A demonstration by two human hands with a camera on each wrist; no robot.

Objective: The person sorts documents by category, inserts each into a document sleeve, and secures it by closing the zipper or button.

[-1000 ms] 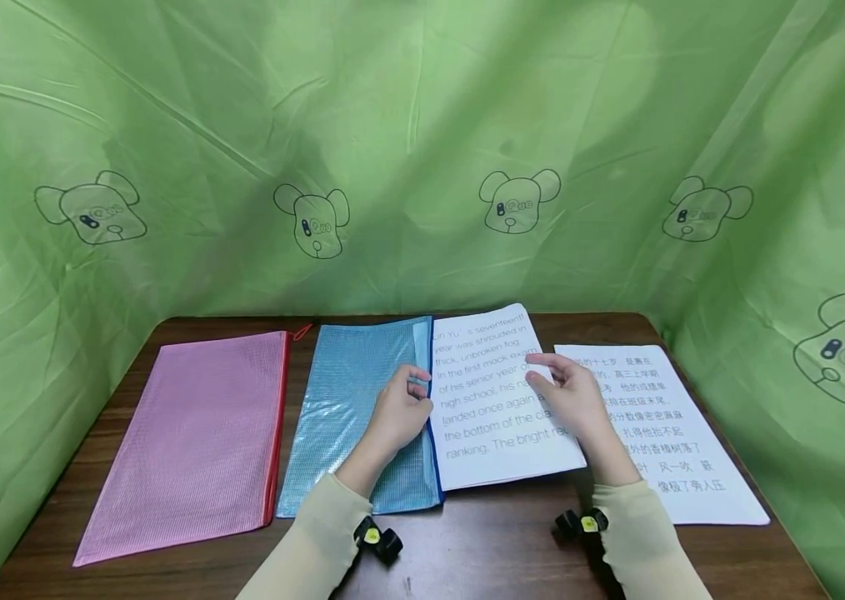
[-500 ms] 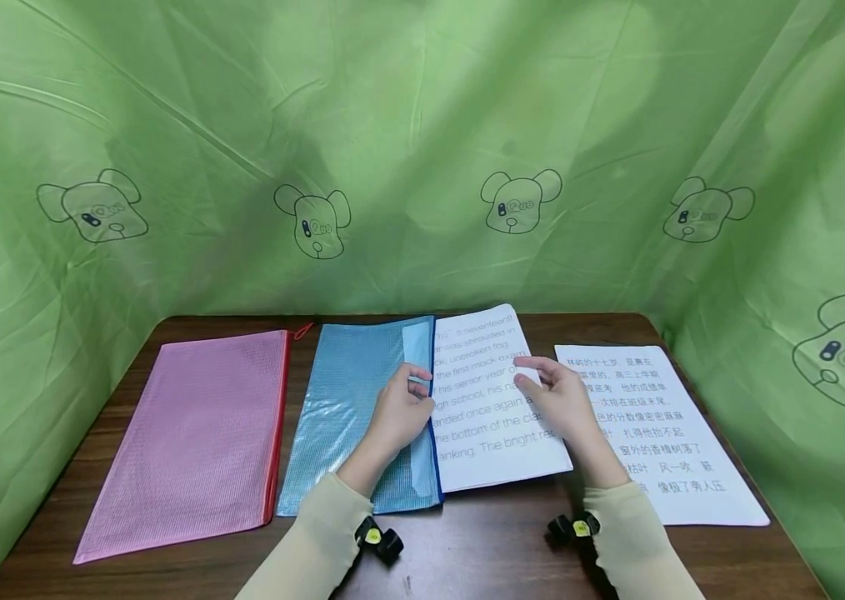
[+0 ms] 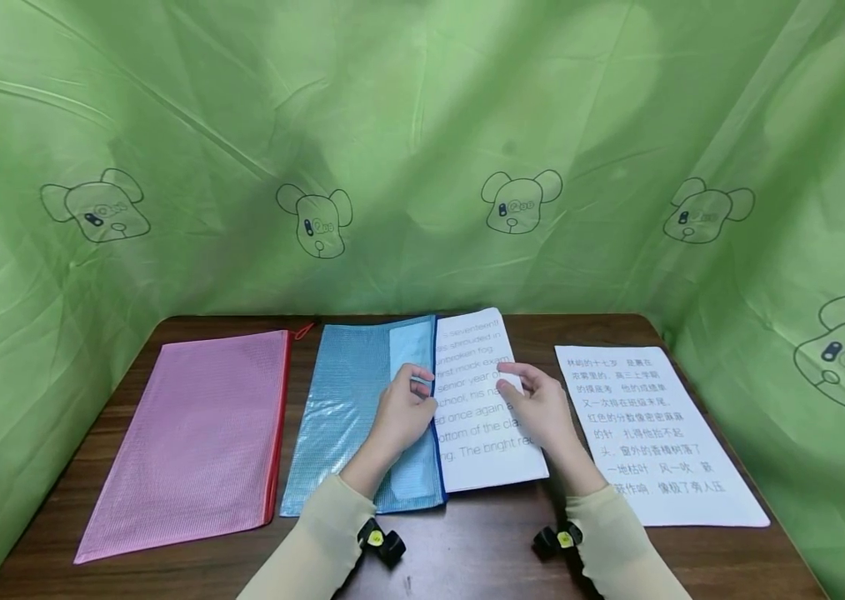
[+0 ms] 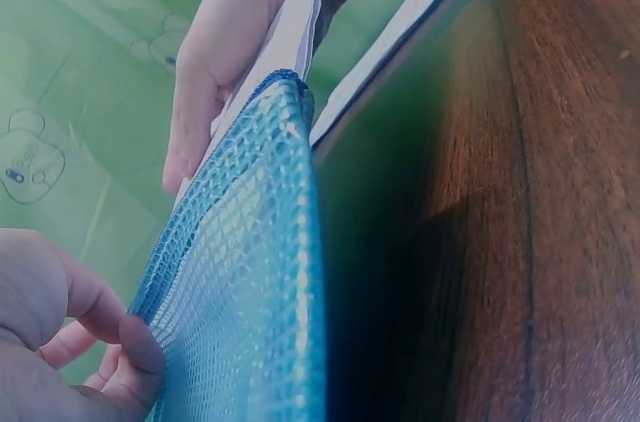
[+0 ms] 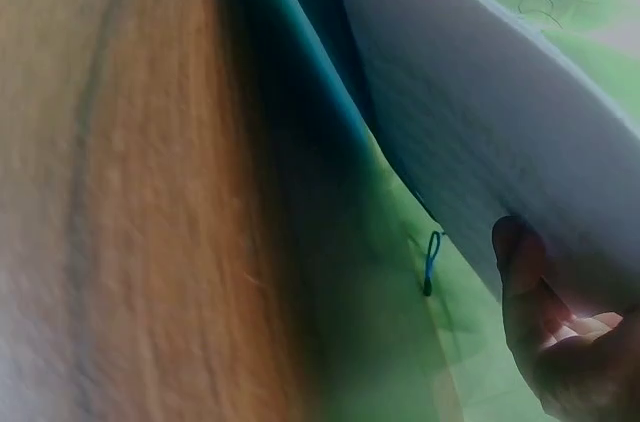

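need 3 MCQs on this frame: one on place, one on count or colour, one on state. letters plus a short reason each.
1. Where does the pink pouch lie?
A. left of the blue pouch
B. on the Chinese sheet
C. under the right hand

2. How many mesh zip pouches are on the table?
A. one
B. two
C. three

3. What state is the English sheet in?
A. flat and wholly outside the pouches
B. partly inside the blue pouch
C. crumpled into a ball

Answers:
1. A: it lies at the table's left, beside the blue pouch.
2. B: only a pink one and a blue one show.
3. B: its left part shows pale through the blue mesh while the rest sticks out; the left hand has a grip on the pouch's open edge and the right hand holds the sheet. The Chinese sheet lies apart at the right.
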